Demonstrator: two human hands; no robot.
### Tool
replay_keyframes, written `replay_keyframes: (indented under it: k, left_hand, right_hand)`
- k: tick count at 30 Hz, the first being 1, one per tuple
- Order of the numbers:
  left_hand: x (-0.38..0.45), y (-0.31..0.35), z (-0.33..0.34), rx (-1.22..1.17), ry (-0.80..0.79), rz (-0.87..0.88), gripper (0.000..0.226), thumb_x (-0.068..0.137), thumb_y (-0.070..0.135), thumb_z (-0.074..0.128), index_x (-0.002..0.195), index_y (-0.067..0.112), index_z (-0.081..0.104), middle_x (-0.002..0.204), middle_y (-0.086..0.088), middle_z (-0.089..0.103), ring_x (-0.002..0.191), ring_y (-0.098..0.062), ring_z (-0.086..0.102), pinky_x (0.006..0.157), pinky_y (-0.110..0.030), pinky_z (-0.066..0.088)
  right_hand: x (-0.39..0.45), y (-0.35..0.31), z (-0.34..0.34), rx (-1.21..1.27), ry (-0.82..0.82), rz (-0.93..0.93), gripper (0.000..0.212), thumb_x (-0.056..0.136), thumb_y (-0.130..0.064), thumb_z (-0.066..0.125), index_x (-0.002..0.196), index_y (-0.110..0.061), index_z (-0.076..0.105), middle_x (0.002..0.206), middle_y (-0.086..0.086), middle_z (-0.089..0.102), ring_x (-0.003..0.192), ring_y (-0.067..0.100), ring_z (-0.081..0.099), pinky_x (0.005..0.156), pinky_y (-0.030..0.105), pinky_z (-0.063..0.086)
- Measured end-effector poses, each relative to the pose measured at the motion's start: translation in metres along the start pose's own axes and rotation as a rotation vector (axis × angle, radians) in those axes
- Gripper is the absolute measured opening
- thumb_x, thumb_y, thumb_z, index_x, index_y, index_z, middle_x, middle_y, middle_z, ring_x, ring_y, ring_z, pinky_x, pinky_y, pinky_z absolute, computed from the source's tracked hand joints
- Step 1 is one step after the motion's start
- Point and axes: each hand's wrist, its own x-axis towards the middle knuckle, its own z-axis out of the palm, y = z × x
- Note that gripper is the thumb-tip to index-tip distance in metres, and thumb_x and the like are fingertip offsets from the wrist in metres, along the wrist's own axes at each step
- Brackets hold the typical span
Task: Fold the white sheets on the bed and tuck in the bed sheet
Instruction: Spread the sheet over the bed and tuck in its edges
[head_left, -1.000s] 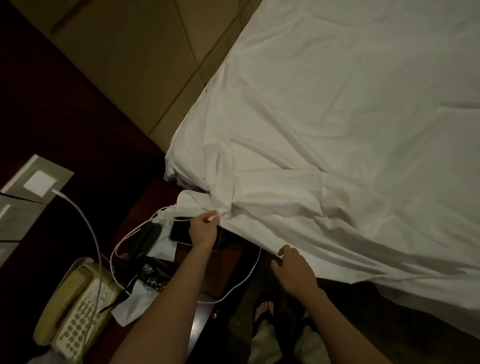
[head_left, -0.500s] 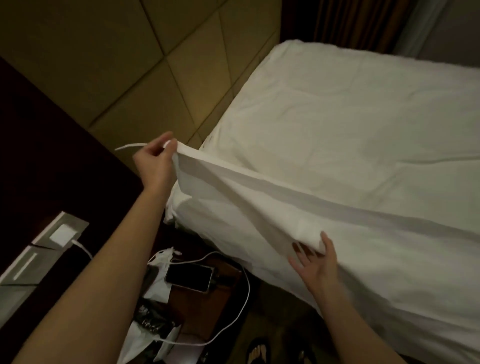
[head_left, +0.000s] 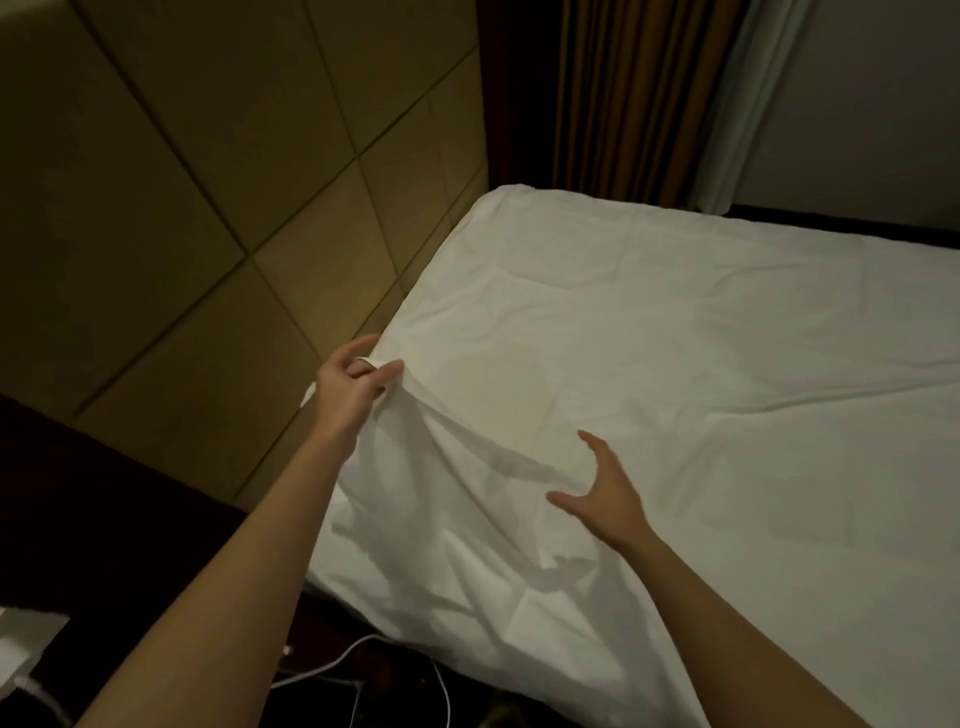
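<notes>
Left hand (head_left: 353, 387) pinches the wrinkled white sheet (head_left: 649, 415) at its near-left corner; right hand (head_left: 605, 499) hovers above, fingers spread.

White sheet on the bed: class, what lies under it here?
Nothing beneath shows. The white sheet covers the whole bed top. The left hand pinches its corner; the right hand hovers open above it.
</notes>
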Motion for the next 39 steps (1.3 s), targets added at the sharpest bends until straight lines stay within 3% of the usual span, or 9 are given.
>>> replay_keyframes:
  k: [3,6,10,13,21,26,31,36,39]
  left_hand:
    - [0.043,0.008,0.016,0.035,-0.130,-0.006,0.021,0.078,0.009,0.076,0.094,0.020,0.068,0.070,-0.011,0.047,0.074,-0.016,0.056,0.081,-0.032,0.050]
    - [0.093,0.009,0.027,0.068,-0.118,-0.042,0.017,0.074,0.015,0.080,0.088,0.016,0.070,0.075,-0.011,0.058,0.074,-0.012,0.064,0.088,-0.031,0.048]
    - [0.153,0.001,0.042,0.114,-0.066,-0.097,0.022,0.071,0.017,0.083,0.087,0.006,0.072,0.088,-0.009,0.072,0.094,-0.023,0.066,0.093,-0.039,0.051]
    - [0.188,-0.007,0.057,0.164,-0.024,-0.082,0.023,0.074,0.016,0.081,0.091,0.005,0.072,0.085,-0.003,0.070,0.090,-0.021,0.066,0.086,-0.032,0.052]
    - [0.262,-0.003,0.112,0.122,-0.144,0.023,0.043,0.082,0.014,0.073,0.123,0.009,0.060,0.114,-0.002,0.066,0.102,-0.010,0.063,0.096,-0.028,0.049]
    - [0.283,-0.064,0.131,0.228,-0.196,-0.210,0.076,0.083,0.011,0.071,0.147,0.013,0.030,0.146,-0.009,0.040,0.131,-0.024,0.042,0.099,-0.034,0.038]
    - [0.262,-0.151,0.112,0.393,-0.247,-0.661,0.067,0.089,0.015,0.065,0.147,0.012,0.031,0.141,-0.013,0.044,0.117,-0.027,0.049,0.087,-0.037,0.037]
    - [0.234,-0.201,0.098,0.568,-0.221,-0.705,0.056,0.095,0.013,0.054,0.146,0.003,0.032,0.139,-0.018,0.047,0.121,-0.035,0.050,0.094,-0.038,0.040]
    - [0.227,-0.212,0.087,0.504,-0.229,-0.718,0.050,0.094,0.018,0.058,0.140,0.003,0.042,0.125,-0.021,0.056,0.096,-0.030,0.058,0.091,-0.040,0.046]
  right_hand:
    - [0.038,-0.019,0.015,0.018,-0.207,-0.007,0.099,0.070,-0.032,0.083,0.147,-0.036,0.020,0.150,-0.005,0.032,0.073,0.006,0.068,0.073,0.016,0.050]
    - [0.079,-0.025,0.030,-0.048,-0.318,0.073,0.101,0.071,-0.034,0.081,0.149,-0.035,0.017,0.140,0.001,0.041,0.063,0.009,0.066,0.077,0.022,0.053]
    - [0.131,-0.022,0.036,-0.027,-0.399,0.267,0.052,0.083,-0.026,0.072,0.128,-0.014,0.049,0.099,0.003,0.056,0.054,0.011,0.060,0.053,0.014,0.047]
    - [0.167,-0.020,0.030,-0.145,-0.197,0.221,0.015,0.089,-0.027,0.065,0.092,-0.012,0.063,0.070,0.002,0.065,0.058,0.015,0.066,0.047,0.007,0.038]
    - [0.294,-0.044,-0.039,-0.210,0.301,0.104,0.029,0.095,-0.019,0.052,0.115,-0.005,0.067,0.117,0.024,0.057,0.112,0.036,0.055,0.091,0.034,0.041]
    - [0.351,-0.021,-0.051,-0.245,0.245,-0.030,0.035,0.099,-0.020,0.046,0.131,-0.012,0.058,0.121,0.020,0.048,0.112,0.034,0.053,0.091,0.032,0.038]
    - [0.352,0.035,-0.027,-0.318,0.077,0.012,0.055,0.097,-0.019,0.050,0.148,-0.011,0.029,0.151,0.014,0.026,0.133,0.026,0.039,0.101,0.032,0.034]
    - [0.330,0.073,0.024,-0.293,-0.158,0.120,0.058,0.096,-0.023,0.053,0.147,-0.009,0.030,0.148,0.010,0.034,0.136,0.022,0.037,0.104,0.026,0.029]
    - [0.314,0.079,0.057,-0.333,-0.207,0.123,0.052,0.095,-0.023,0.052,0.143,-0.012,0.035,0.145,0.006,0.036,0.130,0.024,0.043,0.103,0.029,0.035]
